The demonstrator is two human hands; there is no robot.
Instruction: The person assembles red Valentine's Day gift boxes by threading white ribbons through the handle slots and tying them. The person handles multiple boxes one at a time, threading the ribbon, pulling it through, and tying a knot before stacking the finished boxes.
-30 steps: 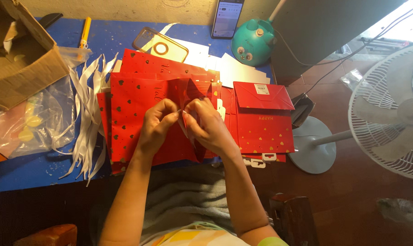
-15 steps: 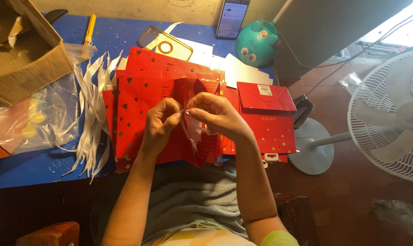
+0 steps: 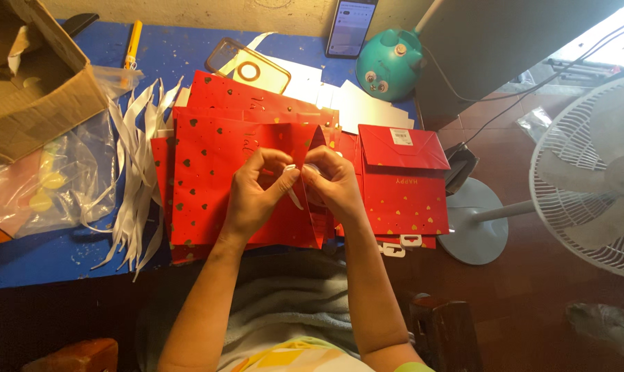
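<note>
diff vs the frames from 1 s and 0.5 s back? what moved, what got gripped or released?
Little changed. Both hands, left hand and right hand, stay pinched together on a white ribbon at the open red paper bag; a short ribbon end now hangs below the fingertips. Nothing let go. Ribbon pile, cardboard box, folded bags, phone and fan are unmoved.

The red bags (image 3: 250, 179) are smooth paper with a slight sheen, dotted with shiny gold foil hearts. The white ribbons (image 3: 136, 172) look like glossy satin cloth. The box (image 3: 33, 83) is rough, matt brown cardboard. The clear bag (image 3: 43, 186) is thin crinkled plastic. The blue table (image 3: 50, 255) is painted and scuffed. The fan (image 3: 594, 179) is smooth white plastic.
</note>
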